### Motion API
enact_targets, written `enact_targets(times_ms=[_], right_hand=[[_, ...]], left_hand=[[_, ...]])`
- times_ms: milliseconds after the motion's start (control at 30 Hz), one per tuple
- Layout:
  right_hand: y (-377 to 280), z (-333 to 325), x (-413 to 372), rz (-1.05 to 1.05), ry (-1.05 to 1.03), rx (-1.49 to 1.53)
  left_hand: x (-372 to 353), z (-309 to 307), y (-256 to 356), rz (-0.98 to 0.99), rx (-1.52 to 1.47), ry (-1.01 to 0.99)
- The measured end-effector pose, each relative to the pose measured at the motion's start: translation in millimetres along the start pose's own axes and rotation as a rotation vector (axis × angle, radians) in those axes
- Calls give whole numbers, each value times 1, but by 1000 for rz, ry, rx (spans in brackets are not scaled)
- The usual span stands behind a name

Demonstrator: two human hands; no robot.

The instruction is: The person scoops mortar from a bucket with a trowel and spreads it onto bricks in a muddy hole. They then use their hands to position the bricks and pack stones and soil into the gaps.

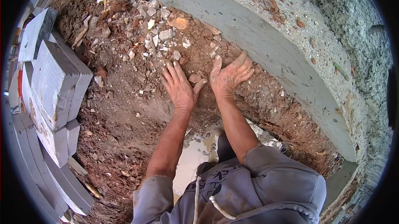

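My left hand (181,87) lies on the reddish-brown soil (124,120), its fingers stretched out and slightly apart, pointing away from me. Beside it, my right hand (228,74) also rests on the dirt, thumb spread from the fingers, which lean toward the smooth grey concrete edge (266,37). Nothing shows in either hand. Between the two thumbs sits a small reddish stone (194,78). Just beyond my fingertips are loose stones, among them a pale grey lump (166,34) and an orange-brown rock (178,22).
Stacked grey blocks (54,82) stand along the left side. A rough concrete wall (361,57) rises at the right behind the smooth grey band. Below my arms is a pale, wet-looking surface (191,161). A wooden strip (85,178) lies by the blocks.
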State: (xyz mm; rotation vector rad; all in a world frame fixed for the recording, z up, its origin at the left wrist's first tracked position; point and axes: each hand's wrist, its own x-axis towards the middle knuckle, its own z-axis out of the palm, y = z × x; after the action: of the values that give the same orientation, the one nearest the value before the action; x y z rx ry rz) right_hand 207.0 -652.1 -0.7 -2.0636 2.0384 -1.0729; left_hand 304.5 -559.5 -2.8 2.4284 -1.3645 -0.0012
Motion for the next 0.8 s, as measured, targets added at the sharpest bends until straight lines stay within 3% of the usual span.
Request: enact_targets(times_ms=[133,167,267,400,567,800], right_hand=[[5,-7,9,-99,-30,82],[4,-4,9,-160,-99,237],[-14,2,8,-284,-103,194],[-19,6,9,-220,-44,237],[-46,8,17,-175,-177,217],[-47,15,4,-193,-136,253]], left_hand=[[27,11,2,-9,-89,130],[35,9,13,-12,-111,166],[59,19,21,56,-396,249],[58,17,6,6,-315,261],[65,26,5,1,-457,355],[134,-8,0,245,-355,426]])
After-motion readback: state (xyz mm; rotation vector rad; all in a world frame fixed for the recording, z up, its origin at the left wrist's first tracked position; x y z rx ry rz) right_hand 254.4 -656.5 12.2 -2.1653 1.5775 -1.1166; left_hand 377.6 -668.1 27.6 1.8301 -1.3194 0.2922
